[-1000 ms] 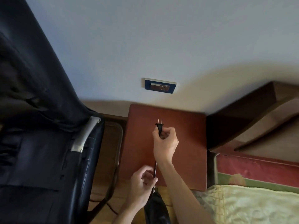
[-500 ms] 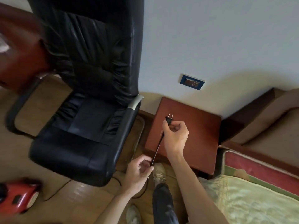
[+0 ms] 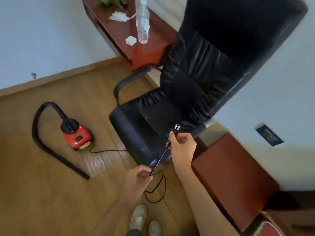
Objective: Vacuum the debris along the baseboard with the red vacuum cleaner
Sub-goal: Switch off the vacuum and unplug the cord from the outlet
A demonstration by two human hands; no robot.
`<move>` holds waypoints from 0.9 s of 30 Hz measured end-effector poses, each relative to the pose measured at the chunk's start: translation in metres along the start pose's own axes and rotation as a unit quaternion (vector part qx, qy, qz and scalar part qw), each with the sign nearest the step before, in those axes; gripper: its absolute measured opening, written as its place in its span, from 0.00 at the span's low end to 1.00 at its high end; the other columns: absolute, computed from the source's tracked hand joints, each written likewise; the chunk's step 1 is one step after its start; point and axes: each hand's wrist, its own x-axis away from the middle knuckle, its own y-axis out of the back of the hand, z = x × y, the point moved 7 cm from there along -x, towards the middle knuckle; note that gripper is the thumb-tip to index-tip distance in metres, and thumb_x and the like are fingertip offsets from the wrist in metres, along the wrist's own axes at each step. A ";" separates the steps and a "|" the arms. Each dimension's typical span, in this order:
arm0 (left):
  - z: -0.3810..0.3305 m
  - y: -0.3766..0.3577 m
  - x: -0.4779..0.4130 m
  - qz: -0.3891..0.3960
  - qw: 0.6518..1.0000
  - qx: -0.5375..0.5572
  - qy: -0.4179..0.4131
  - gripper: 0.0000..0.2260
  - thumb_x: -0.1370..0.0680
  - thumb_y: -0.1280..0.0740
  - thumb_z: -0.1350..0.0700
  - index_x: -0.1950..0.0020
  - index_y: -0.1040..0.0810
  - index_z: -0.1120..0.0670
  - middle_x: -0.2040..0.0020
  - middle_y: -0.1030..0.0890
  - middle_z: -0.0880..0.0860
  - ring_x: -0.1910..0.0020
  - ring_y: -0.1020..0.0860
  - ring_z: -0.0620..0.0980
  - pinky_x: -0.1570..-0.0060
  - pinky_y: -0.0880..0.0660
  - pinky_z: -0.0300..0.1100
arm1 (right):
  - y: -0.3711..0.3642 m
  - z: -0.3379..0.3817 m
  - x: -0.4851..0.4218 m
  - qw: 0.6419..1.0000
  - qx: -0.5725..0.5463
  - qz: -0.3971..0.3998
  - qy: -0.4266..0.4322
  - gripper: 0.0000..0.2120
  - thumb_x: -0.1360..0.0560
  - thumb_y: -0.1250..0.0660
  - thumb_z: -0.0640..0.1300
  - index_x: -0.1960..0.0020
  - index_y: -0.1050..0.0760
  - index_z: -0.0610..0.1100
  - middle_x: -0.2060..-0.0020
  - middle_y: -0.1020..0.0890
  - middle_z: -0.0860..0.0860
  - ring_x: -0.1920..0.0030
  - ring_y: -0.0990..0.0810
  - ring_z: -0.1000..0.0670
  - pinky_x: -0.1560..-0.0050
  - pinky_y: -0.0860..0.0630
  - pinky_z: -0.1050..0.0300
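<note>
The right hand, just right of the frame's centre, is curled around the black plug of the power cord. It pinches the plug between thumb and fingers so that the two metal prongs stick out above the hand, pointing to the upper right. From this hand the cord runs taut, down and to the left, to the left hand, whose fingers are closed round it in a pinch. Below the left hand the slack cord makes a loop on the wooden floor, above the person's pale shoes at the bottom edge.

Both hands are held in front of the seat of a black leather office chair. The red vacuum cleaner stands on the floor well apart from the hands, at mid-left of the frame. Its black hose arches up and then trails down to the lower left, and a thin stretch of cord leads from its body toward the chair. The baseboard runs behind it along the wall.

To the right of the right hand stands a reddish-brown bedside cabinet, and a blue-framed wall socket sits on the wall above it. At top centre, a clear plastic bottle stands on a red-brown desk.
</note>
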 end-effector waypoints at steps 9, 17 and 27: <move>0.027 0.089 0.071 -0.189 0.982 -0.009 0.025 0.15 0.27 0.27 0.65 0.55 0.21 0.44 0.58 0.19 0.43 0.58 0.21 0.43 0.60 0.23 0.33 | -0.107 0.017 0.081 0.978 0.020 0.197 0.072 0.07 0.26 0.26 0.44 0.56 0.23 0.43 0.64 0.16 0.45 0.62 0.15 0.46 0.55 0.17 0.43; 0.061 0.149 0.090 -0.292 0.953 0.011 0.080 0.13 0.26 0.27 0.64 0.53 0.20 0.45 0.59 0.19 0.46 0.60 0.21 0.42 0.60 0.22 0.38 | -0.188 0.041 0.135 0.945 0.048 0.291 0.141 0.07 0.26 0.26 0.43 0.56 0.23 0.43 0.62 0.16 0.45 0.61 0.15 0.49 0.58 0.18 0.57; 0.082 0.230 0.079 -0.361 0.921 0.078 0.122 0.09 0.26 0.27 0.62 0.53 0.21 0.49 0.59 0.20 0.46 0.59 0.21 0.44 0.59 0.23 0.35 | -0.293 0.075 0.186 0.915 0.065 0.344 0.203 0.05 0.25 0.27 0.43 0.53 0.22 0.45 0.62 0.17 0.53 0.60 0.18 0.58 0.61 0.23 0.71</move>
